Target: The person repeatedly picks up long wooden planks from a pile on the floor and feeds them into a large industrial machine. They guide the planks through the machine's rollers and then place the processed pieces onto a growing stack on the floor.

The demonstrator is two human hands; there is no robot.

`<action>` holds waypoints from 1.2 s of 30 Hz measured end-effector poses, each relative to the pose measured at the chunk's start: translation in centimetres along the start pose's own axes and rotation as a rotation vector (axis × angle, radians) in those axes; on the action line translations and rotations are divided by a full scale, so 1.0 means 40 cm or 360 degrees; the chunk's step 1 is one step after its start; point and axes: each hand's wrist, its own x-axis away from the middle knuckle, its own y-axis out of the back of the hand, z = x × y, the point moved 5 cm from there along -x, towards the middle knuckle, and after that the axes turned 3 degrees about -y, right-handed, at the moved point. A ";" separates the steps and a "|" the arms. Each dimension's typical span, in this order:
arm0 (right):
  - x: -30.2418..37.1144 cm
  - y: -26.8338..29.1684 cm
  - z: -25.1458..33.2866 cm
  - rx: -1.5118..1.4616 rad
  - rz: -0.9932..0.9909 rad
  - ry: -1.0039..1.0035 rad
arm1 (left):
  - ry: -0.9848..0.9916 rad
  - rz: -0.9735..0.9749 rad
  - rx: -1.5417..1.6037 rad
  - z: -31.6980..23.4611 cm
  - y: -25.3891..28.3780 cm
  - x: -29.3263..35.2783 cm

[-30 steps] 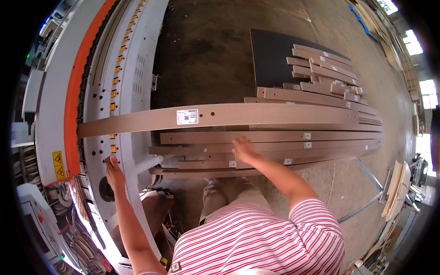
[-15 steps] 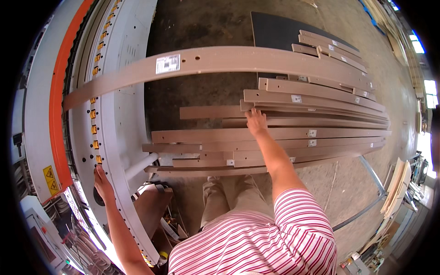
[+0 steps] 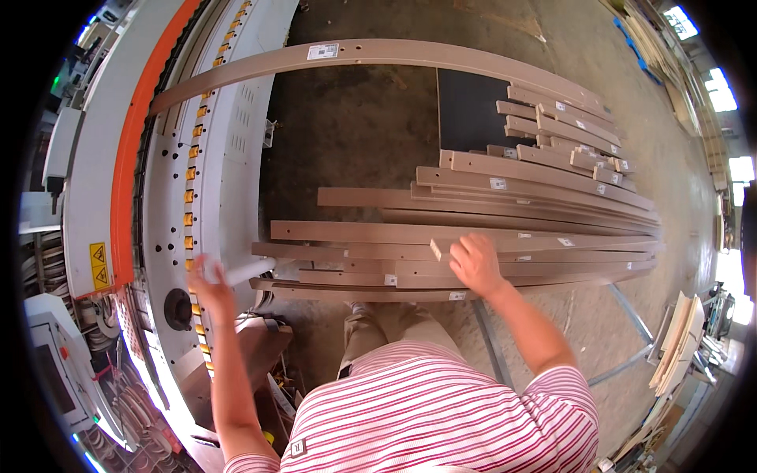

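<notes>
My right hand (image 3: 477, 264) is closed around the near end of a brown strip board (image 3: 544, 242), whose pale cut end shows beside my fingers. This board lies at a slight slant over other brown boards (image 3: 339, 230) in the stack. My left hand (image 3: 211, 293), slightly blurred, is raised beside the machine's rail of yellow rollers (image 3: 188, 219), fingers apart and holding nothing. Farther off, one long brown board (image 3: 410, 54) with a white label spans from the machine's orange-edged housing (image 3: 134, 150) to the far side of the stack.
A black panel (image 3: 473, 106) lies under shorter brown pieces at the far side. Metal frame bars (image 3: 631, 311) stand at the lower right, with leaning boards (image 3: 676, 347) beyond. A control panel (image 3: 63, 370) is at the lower left.
My right hand has come nearer and gripped a board. The left hand has lifted off the machine's edge. The long board across the machine now sits farther up the view.
</notes>
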 end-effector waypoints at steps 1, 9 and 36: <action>0.016 0.036 0.046 -0.0007 -0.0060 0.0025 | 0.0125 0.0488 0.0424 -0.115 -0.059 0.045; 0.035 0.135 0.330 -0.0267 -0.0044 0.0282 | 0.1824 0.1892 0.2142 -0.706 -0.123 0.389; 0.100 -0.048 0.237 -0.0075 0.0914 -0.0024 | 0.1898 -0.0769 0.0850 0.461 0.235 0.146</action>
